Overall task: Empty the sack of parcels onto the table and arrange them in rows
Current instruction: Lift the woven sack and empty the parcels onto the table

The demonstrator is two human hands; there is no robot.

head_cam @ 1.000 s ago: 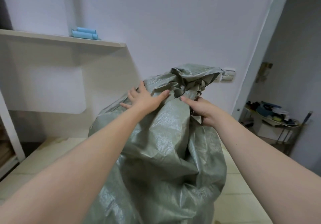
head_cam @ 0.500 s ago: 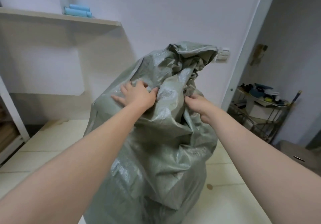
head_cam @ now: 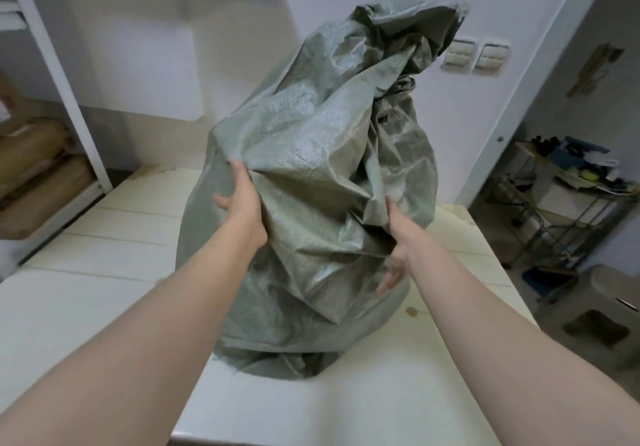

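Observation:
A big grey-green woven sack (head_cam: 322, 154) stands upright on the white table (head_cam: 104, 289), bulging, its crumpled top leaning toward the wall. No parcels show; the sack hides whatever it contains. My left hand (head_cam: 242, 203) holds the sack's left side at mid-height, with its fingers tucked under a fold of the fabric. My right hand (head_cam: 394, 248) lies against the right side a little lower, thumb up and fingers spread downward on the fabric.
A white shelf unit on the left holds brown packages (head_cam: 38, 154). Right of the table stand a wire cart (head_cam: 571, 196) with clutter and a low grey stool (head_cam: 609, 307). Wall switches (head_cam: 474, 56) sit behind the sack. The table's front edge is near me.
Both hands have slid down from the sack's bunched top to its middle. The view has tilted downward, showing more of the table.

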